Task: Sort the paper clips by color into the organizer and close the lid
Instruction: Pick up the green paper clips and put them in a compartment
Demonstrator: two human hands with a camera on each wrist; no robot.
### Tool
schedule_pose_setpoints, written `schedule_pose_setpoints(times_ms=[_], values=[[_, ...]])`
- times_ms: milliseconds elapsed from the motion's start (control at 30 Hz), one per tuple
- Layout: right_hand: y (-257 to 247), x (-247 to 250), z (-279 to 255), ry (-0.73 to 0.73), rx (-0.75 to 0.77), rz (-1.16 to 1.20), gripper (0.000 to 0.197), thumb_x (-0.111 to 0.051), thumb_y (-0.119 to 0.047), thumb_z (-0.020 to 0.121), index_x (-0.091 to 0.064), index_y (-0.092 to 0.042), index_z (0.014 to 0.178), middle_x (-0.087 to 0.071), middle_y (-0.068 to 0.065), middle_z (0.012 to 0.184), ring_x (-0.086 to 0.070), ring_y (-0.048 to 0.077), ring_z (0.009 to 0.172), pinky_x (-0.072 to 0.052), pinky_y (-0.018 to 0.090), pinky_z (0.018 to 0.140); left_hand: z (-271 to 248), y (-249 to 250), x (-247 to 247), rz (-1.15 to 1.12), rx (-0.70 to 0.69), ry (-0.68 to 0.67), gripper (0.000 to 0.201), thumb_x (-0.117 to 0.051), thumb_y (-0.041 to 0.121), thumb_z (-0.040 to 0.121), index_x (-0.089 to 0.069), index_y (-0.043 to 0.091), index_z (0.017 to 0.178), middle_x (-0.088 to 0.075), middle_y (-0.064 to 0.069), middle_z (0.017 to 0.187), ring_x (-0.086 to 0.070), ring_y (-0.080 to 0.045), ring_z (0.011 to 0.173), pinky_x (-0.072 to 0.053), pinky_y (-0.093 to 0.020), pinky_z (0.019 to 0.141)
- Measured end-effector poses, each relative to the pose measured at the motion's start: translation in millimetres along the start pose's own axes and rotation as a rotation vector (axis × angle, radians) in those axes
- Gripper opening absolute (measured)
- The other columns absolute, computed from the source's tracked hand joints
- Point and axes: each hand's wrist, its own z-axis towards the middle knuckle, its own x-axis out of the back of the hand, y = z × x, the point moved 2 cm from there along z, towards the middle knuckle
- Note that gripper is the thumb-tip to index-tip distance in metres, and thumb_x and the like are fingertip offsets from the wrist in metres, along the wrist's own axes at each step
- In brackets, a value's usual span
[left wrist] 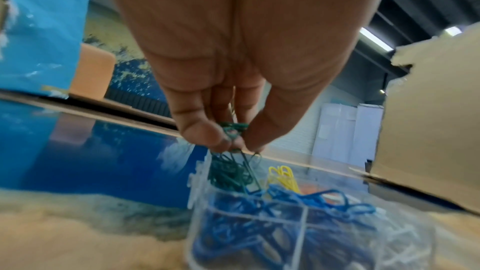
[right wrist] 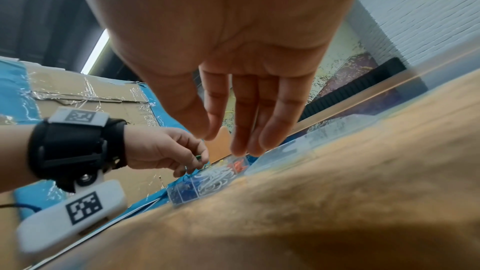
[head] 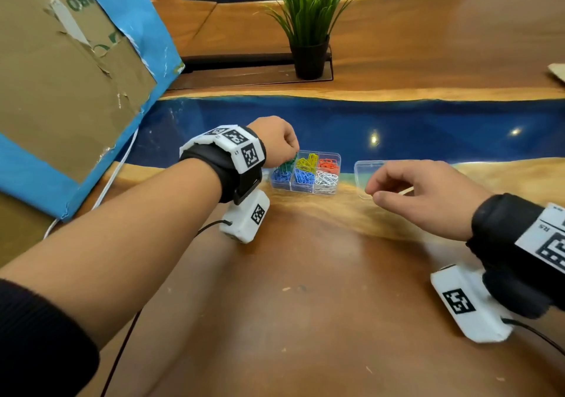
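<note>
A clear plastic organizer [head: 337, 156] sits on the table, its compartments holding green, yellow, orange, blue and white paper clips. My left hand [head: 282, 144] hovers over the far left compartment and pinches a bunch of green clips [left wrist: 233, 130] just above the green pile [left wrist: 228, 174]. The clear lid [head: 365, 167] lies flat on the table to the right of the organizer. My right hand [head: 406, 189] hangs over the lid with loose fingers [right wrist: 244, 137] that hold nothing.
A taped cardboard box with blue paper [head: 70, 85] stands at the left, close to my left arm. A potted plant [head: 308, 27] stands behind on a wooden ledge. White and black cables [head: 113, 176] run along the table at left.
</note>
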Motion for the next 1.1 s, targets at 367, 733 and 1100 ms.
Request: schedule_pose_setpoints(times_ms=[367, 733, 1100], values=[[-3, -4, -1, -0.048, -0.003, 0.018, 0.012, -0.059, -0.024, 0.087, -0.067, -0.028, 0.094, -0.068, -0.007, 0.09, -0.062, 0.01, 0.088, -0.049, 0.027, 0.084, -1, -5, 6, 0.077, -0.098, 0.058, 0.014, -0.067, 0.021, 0.084, -0.069, 0.023, 0.098, -0.063, 0.005, 0.093, -0.06, -0.014, 0.088, -0.047, -0.025, 0.08], [-3, -10, -6, -0.111, -0.014, 0.015, 0.01, -0.058, -0.027, 0.088, -0.066, -0.031, 0.093, -0.065, -0.01, 0.091, -0.06, 0.008, 0.087, -0.049, 0.025, 0.084, -2, -5, 7, 0.187, -0.116, 0.05, 0.026, -0.053, 0.018, 0.094, -0.069, 0.02, 0.115, -0.067, -0.001, 0.118, -0.06, -0.018, 0.105, -0.042, -0.026, 0.086], [-2, -15, -6, -0.139, -0.036, 0.032, 0.01, -0.058, -0.028, 0.088, -0.066, -0.031, 0.094, -0.065, -0.011, 0.09, -0.06, 0.008, 0.086, -0.049, 0.025, 0.083, -9, -13, 1, 0.315, -0.137, -0.026, 0.006, -0.071, 0.031, 0.08, -0.073, 0.03, 0.085, -0.053, 0.009, 0.083, -0.056, -0.016, 0.085, -0.052, -0.036, 0.078]])
